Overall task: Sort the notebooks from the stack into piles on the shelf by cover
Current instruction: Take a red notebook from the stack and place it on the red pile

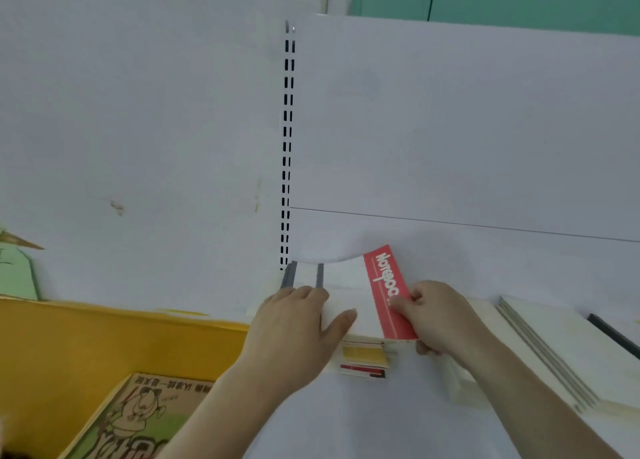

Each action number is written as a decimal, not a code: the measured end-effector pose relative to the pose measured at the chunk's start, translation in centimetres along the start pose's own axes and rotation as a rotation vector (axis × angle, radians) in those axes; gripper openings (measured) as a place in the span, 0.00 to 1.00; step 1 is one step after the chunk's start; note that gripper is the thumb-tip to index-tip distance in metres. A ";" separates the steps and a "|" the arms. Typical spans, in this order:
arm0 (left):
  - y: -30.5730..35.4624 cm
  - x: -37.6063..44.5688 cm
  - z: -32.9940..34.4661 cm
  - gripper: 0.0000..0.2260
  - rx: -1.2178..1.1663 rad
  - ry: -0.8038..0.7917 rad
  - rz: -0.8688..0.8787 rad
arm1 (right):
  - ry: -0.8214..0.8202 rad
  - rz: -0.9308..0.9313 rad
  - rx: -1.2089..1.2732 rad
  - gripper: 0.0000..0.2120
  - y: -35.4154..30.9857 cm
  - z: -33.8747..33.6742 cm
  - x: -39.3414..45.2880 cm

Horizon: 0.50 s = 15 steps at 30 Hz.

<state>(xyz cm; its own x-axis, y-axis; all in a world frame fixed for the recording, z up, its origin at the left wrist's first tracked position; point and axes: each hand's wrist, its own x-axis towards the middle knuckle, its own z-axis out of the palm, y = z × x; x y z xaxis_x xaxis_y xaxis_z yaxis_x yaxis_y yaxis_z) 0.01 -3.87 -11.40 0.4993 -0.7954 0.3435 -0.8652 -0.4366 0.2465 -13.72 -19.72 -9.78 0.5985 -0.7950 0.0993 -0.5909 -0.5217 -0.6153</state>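
On the white shelf [381,424], both hands gripped 1 notebook [349,306] with a red band, atop the stack [363,358]. Left hand [294,323] lay on its left side, thumb across cover; right hand [440,316] pinched the red edge. Another pile [554,351] lay right.

Left hand [298,320] and right hand [436,316] grip a red-and-white notebook [360,296] atop the stack [363,360].
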 end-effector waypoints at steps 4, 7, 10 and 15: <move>-0.4 0.1 -1.6 0.27 -0.153 0.111 -0.059 | 0.246 -0.023 0.344 0.07 -1.3 -1.8 -2.2; -0.1 0.9 -2.7 0.22 -0.487 0.087 -0.152 | 0.210 -0.065 0.494 0.07 -3.3 -1.6 -3.6; -0.5 1.9 -3.6 0.19 -0.956 0.090 -0.306 | 0.160 -0.083 0.511 0.10 -4.5 -0.7 -3.6; -1.9 1.6 -3.5 0.10 -1.400 0.020 -0.447 | 0.117 -0.137 0.495 0.11 -5.0 0.2 -2.8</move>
<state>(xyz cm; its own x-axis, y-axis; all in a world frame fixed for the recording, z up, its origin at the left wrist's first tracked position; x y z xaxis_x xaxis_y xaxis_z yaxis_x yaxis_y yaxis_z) 2.61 -2.82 -8.19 0.7183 -0.6956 0.0137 0.1015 0.1242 0.9870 -12.34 -14.80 -7.16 0.5711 -0.7737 0.2742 -0.1686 -0.4374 -0.8833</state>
